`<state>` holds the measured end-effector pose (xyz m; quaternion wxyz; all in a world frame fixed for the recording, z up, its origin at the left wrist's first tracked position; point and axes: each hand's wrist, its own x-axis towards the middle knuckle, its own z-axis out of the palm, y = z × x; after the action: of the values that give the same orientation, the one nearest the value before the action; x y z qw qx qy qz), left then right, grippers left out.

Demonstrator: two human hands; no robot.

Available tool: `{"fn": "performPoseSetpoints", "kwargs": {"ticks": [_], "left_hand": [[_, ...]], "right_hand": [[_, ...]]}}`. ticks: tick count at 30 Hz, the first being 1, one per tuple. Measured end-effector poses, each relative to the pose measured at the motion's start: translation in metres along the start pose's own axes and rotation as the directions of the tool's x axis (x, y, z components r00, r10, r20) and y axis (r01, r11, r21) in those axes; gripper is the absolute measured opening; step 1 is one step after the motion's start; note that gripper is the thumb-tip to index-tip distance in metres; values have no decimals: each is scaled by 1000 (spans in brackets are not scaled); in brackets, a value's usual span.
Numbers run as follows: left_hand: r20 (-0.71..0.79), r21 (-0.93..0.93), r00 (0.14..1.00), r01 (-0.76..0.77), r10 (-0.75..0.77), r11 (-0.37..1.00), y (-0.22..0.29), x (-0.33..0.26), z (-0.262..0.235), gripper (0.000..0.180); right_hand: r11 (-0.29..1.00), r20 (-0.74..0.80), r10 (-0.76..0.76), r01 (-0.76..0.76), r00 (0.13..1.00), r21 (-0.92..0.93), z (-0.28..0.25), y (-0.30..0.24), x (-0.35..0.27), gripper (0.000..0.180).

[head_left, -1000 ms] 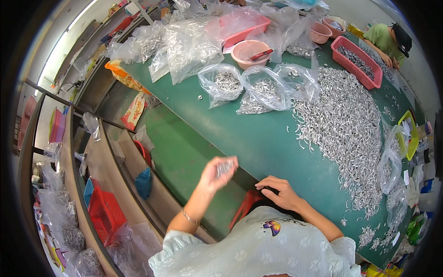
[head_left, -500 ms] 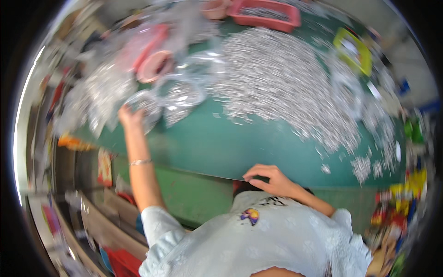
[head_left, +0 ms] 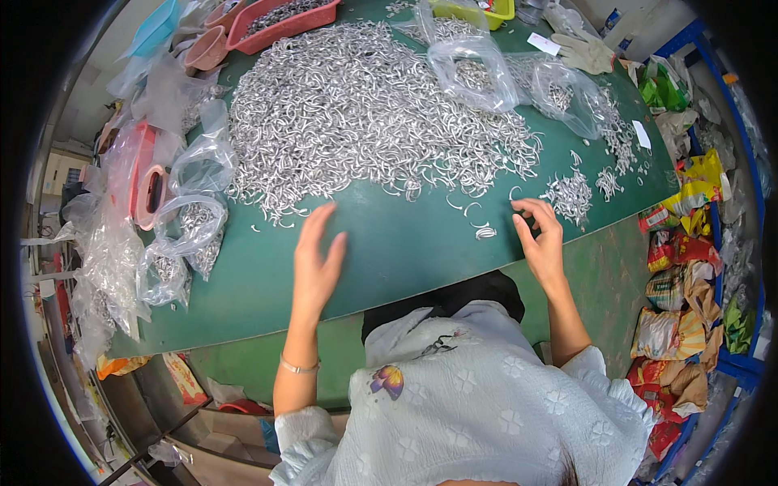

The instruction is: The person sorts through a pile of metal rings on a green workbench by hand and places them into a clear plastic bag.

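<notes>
My left hand (head_left: 317, 257) hovers over the green table (head_left: 389, 235), its fingers and thumb apart with nothing in them. Just beyond its fingertips lies a wide heap of small curved silvery metal pieces (head_left: 365, 113). To the right, my right hand (head_left: 542, 236) is at the table's near side, fingers bent and thumb apart, holding nothing that I can see. One loose curved piece (head_left: 515, 193) lies close to its fingertips. A few similar pieces (head_left: 485, 232) lie left of its thumb. Beside it on the right sits a small pile of metal bits (head_left: 569, 197).
Clear plastic bags of metal pieces stand at left (head_left: 203, 235) and at far right (head_left: 567, 97). A red tray (head_left: 284, 26), a pink bowl (head_left: 207, 49) and a yellow-green tray (head_left: 502, 11) line the far side. A white glove (head_left: 585, 53) lies at far right.
My left hand has come away from the bags at left to the front of the heap. My right hand has moved right and forward over the table. The view has turned right.
</notes>
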<state>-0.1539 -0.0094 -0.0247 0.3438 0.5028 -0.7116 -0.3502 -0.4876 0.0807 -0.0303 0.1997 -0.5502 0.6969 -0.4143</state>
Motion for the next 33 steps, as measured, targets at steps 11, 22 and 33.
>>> {"fn": "performPoseSetpoints", "kwargs": {"ticks": [11, 22, 33], "left_hand": [[254, 617, 906, -421, 338, 665, 20, 134, 121, 52], [-85, 232, 954, -262, 288, 937, 39, 64, 83, 29], [53, 330, 986, -169, 161, 929, 17, -12, 84, 45]], "right_hand": [[946, 196, -303, 319, 932, -51, 27, 13, -1, 26], [894, 306, -438, 375, 845, 244, 105, -32, 2, 21], [948, 335, -291, 221, 896, 231, 76, -28, 83, 23]]}}
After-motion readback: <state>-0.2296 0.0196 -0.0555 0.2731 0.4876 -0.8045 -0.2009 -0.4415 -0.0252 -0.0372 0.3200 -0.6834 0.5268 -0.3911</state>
